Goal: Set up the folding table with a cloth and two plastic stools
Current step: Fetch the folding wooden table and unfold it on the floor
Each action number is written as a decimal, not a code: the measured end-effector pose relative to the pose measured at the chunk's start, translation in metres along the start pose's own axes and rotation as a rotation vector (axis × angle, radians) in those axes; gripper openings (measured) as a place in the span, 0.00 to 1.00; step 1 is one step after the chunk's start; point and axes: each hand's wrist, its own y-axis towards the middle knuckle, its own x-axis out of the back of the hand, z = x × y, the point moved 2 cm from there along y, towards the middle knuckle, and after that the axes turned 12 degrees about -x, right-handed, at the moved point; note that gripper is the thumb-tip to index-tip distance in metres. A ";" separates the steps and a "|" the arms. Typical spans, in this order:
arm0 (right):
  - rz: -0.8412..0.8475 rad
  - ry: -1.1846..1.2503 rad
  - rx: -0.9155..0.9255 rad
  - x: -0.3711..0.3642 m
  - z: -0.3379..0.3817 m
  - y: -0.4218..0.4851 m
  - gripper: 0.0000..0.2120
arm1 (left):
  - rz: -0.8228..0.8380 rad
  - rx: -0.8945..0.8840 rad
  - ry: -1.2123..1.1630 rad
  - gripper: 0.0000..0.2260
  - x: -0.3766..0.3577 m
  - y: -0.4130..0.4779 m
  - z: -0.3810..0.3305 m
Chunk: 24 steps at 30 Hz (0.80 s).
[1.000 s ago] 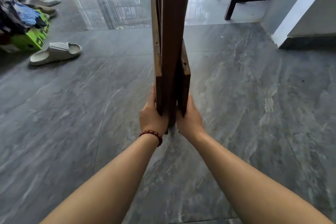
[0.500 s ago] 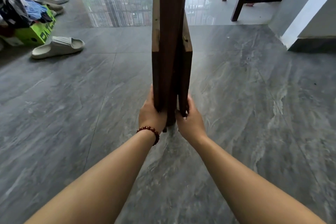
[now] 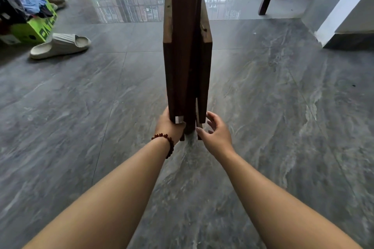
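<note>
Two hands work at the lower end of the folding table (image 3: 186, 56), which is folded flat and stands upright, edge-on, at the centre of the head view over the grey tiled floor (image 3: 283, 107). Left hand (image 3: 169, 126), with a beaded bracelet (image 3: 165, 141) at the wrist, grips the lower left corner of the folded panels. Right hand (image 3: 215, 133) is just beside the lower right edge, fingers spread and loosely curved, holding nothing. A slipper (image 3: 60, 45) and a green box (image 3: 34, 30) lie far left.
</note>
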 end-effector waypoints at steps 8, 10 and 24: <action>0.010 -0.060 -0.080 -0.013 -0.007 0.014 0.24 | 0.093 0.075 0.105 0.19 -0.004 0.003 0.016; 0.014 -0.091 -0.139 -0.017 -0.008 0.018 0.24 | 0.136 0.132 0.132 0.21 -0.008 0.007 0.024; 0.069 -0.107 -0.298 -0.038 0.000 0.032 0.22 | 0.916 -0.308 1.355 0.37 -0.051 0.013 0.048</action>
